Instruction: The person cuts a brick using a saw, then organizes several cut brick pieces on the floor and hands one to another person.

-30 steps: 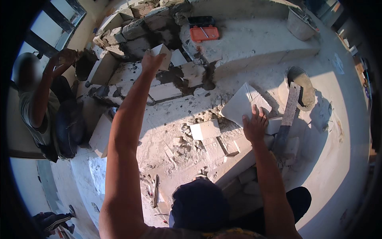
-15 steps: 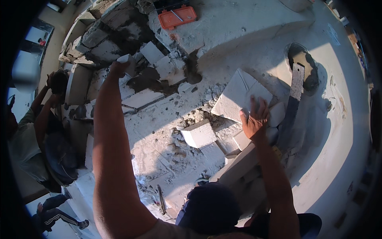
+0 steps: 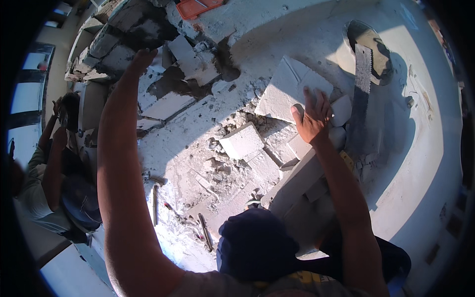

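Note:
My left arm reaches far forward, and my left hand (image 3: 143, 60) is at the broken masonry, beside a small pale block (image 3: 167, 55) and dark wet mortar (image 3: 166, 84). Its fingers are only partly seen, so a grip cannot be made out. My right hand (image 3: 314, 117) rests palm down, fingers spread, on a large white block (image 3: 282, 89) with a groove across its top. Nearer lies a smaller white block (image 3: 242, 141) among rubble. A handsaw (image 3: 362, 74) leans against a bucket (image 3: 350, 59) to the right of the large block.
At left a co-worker (image 3: 42, 183) holds a dark round container (image 3: 69, 110). A hammer (image 3: 155, 200) and a metal bar (image 3: 204, 232) lie on the dusty floor. An orange tray (image 3: 198, 9) sits at the far edge. A dark blue rounded cloth thing (image 3: 255, 235) fills the lower middle.
The whole scene has shifted upward in the picture, and the hammer has come into sight. My right hand stays on the large block; my left hand remains at the far masonry.

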Demonstrator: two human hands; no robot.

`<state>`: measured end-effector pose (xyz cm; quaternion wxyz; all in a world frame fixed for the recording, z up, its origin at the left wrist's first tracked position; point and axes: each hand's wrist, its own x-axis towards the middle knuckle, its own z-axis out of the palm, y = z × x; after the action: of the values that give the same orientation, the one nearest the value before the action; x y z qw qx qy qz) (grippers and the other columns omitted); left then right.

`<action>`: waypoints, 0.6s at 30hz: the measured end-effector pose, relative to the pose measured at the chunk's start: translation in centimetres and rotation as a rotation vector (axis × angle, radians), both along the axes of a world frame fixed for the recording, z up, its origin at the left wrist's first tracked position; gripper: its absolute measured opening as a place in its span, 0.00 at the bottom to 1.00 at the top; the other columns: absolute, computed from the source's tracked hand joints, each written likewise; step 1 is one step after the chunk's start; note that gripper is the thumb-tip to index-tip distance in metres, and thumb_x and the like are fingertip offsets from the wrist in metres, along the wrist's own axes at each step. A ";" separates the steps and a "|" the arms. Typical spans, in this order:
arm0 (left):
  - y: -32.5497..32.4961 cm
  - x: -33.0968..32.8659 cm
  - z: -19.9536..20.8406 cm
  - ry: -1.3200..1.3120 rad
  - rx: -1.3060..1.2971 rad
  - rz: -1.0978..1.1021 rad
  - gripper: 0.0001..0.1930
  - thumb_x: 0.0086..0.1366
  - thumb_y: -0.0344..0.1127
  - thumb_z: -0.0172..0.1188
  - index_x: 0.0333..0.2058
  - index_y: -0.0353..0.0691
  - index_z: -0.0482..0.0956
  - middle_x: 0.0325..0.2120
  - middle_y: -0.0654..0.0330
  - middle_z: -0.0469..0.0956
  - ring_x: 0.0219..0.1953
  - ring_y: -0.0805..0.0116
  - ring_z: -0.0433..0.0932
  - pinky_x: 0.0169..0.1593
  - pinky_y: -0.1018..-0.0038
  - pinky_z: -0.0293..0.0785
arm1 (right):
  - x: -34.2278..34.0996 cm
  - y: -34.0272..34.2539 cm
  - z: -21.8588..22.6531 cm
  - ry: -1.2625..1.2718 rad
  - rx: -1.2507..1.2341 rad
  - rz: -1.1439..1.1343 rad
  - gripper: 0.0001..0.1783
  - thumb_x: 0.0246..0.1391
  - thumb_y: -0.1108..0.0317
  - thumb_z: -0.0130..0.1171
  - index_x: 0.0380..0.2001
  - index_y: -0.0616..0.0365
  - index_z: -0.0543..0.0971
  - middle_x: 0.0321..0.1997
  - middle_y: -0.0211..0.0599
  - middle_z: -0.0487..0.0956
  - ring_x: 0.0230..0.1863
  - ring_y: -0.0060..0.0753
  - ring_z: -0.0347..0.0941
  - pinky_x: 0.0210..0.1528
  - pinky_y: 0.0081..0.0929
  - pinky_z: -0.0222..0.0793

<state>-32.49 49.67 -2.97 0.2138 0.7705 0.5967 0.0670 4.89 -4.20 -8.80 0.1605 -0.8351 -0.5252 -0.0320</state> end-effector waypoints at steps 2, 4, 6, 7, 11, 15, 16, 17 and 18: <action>-0.7 0.3 3.2 -0.355 0.197 -0.147 0.22 0.74 0.52 0.61 0.42 0.35 0.88 0.30 0.56 0.87 0.35 0.63 0.86 0.38 0.64 0.82 | -0.5 0.7 -0.1 0.009 0.027 0.029 0.45 0.62 0.42 0.62 0.76 0.48 0.62 0.76 0.55 0.58 0.77 0.65 0.52 0.73 0.67 0.53; -11.4 11.0 5.5 -0.482 0.378 -0.234 0.20 0.75 0.49 0.60 0.42 0.36 0.87 0.28 0.57 0.86 0.34 0.68 0.86 0.39 0.69 0.80 | 2.2 -2.4 0.0 -0.122 -0.020 -0.048 0.45 0.60 0.43 0.64 0.75 0.48 0.63 0.75 0.52 0.59 0.74 0.64 0.56 0.71 0.65 0.57; -22.7 12.5 10.3 -0.556 0.178 -0.265 0.21 0.73 0.50 0.65 0.38 0.33 0.85 0.28 0.60 0.85 0.33 0.73 0.82 0.40 0.71 0.76 | 1.9 -2.1 -0.2 -0.160 0.075 -0.017 0.45 0.60 0.43 0.64 0.75 0.47 0.64 0.75 0.51 0.60 0.73 0.63 0.58 0.70 0.64 0.58; -27.0 11.9 10.5 -0.587 0.014 -0.373 0.25 0.73 0.56 0.65 0.38 0.32 0.85 0.27 0.58 0.85 0.34 0.71 0.84 0.41 0.70 0.76 | 1.4 -1.5 -0.2 -0.105 0.034 -0.036 0.44 0.61 0.42 0.63 0.75 0.47 0.65 0.75 0.50 0.60 0.70 0.61 0.60 0.69 0.61 0.58; -41.6 10.7 3.8 -0.147 -0.022 -0.706 0.58 0.43 0.58 0.86 0.70 0.42 0.69 0.61 0.45 0.70 0.65 0.45 0.71 0.67 0.51 0.71 | 1.1 -1.2 -0.3 -0.002 0.125 0.004 0.43 0.64 0.38 0.57 0.76 0.45 0.65 0.76 0.48 0.60 0.68 0.58 0.60 0.70 0.58 0.50; -45.6 8.9 -2.4 -0.218 -0.027 -0.442 0.58 0.49 0.49 0.84 0.72 0.38 0.58 0.60 0.43 0.69 0.62 0.44 0.72 0.64 0.52 0.73 | 0.8 -0.9 -0.6 -0.002 -0.033 -0.015 0.45 0.66 0.37 0.54 0.79 0.44 0.57 0.79 0.49 0.53 0.76 0.60 0.49 0.73 0.60 0.45; -45.3 9.0 -1.9 -0.338 -0.078 -0.375 0.55 0.50 0.50 0.84 0.70 0.36 0.61 0.59 0.43 0.70 0.61 0.45 0.74 0.63 0.53 0.74 | 1.0 -1.1 -0.6 0.012 -0.056 -0.025 0.44 0.67 0.37 0.53 0.79 0.44 0.58 0.78 0.50 0.53 0.76 0.60 0.49 0.74 0.61 0.44; -44.9 8.5 -0.5 -0.463 -0.124 -0.264 0.52 0.51 0.51 0.84 0.67 0.35 0.63 0.57 0.43 0.72 0.59 0.46 0.75 0.62 0.54 0.74 | 0.8 -1.3 -0.6 0.009 -0.066 -0.021 0.44 0.67 0.38 0.53 0.79 0.44 0.57 0.79 0.50 0.53 0.76 0.60 0.49 0.73 0.61 0.44; -44.0 7.9 1.4 -0.590 -0.161 -0.156 0.50 0.51 0.53 0.83 0.64 0.34 0.65 0.55 0.43 0.73 0.57 0.48 0.77 0.62 0.56 0.74 | 0.7 -1.1 -0.5 0.004 -0.069 -0.016 0.44 0.67 0.38 0.53 0.79 0.45 0.57 0.79 0.50 0.52 0.76 0.60 0.49 0.73 0.61 0.44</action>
<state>-24.61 5.65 -1.59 0.4426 0.7418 0.4515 0.2238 5.57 -5.31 -9.29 0.1323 -0.8443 -0.5191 -0.0134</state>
